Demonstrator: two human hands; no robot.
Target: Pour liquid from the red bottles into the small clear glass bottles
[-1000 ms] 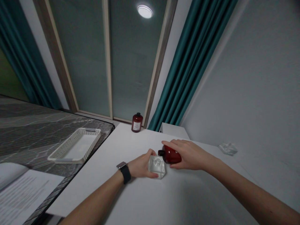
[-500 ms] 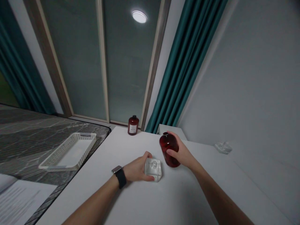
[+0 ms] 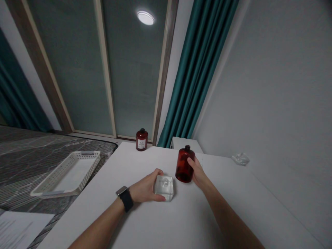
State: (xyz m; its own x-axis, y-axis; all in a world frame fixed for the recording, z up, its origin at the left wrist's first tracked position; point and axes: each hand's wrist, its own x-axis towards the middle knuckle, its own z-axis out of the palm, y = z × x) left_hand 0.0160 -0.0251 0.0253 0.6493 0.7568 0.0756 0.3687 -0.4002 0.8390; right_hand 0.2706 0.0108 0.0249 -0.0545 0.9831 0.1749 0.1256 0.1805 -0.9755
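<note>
My left hand point(image 3: 146, 186), with a dark-banded watch point(image 3: 125, 197) on its wrist, grips a clear, square glass block point(image 3: 164, 186) with a round mark on its top; whether it is hollow I cannot tell. To the right, my right hand point(image 3: 199, 173) is wrapped round a dark red-brown bottle point(image 3: 183, 167). That bottle stands nearly upright, its neck without a visible cap and no label facing me. Whether its base touches the table I cannot tell. Farther back, a similar bottle point(image 3: 141, 140) with a white label and black top stands on the white table point(image 3: 145, 228).
A white perforated basket point(image 3: 88, 178) lies on a dark grey striped surface at left, with a printed sheet point(image 3: 20, 226) nearer me. Crumpled clear plastic point(image 3: 240, 159) rests by the right wall. A white cabinet point(image 3: 186, 143) stands behind the table, before a teal curtain point(image 3: 192, 76).
My right hand has turned the bottle from tilted toward the left to nearly upright. The left hand keeps its grip on the glass block. The whole view has shifted slightly.
</note>
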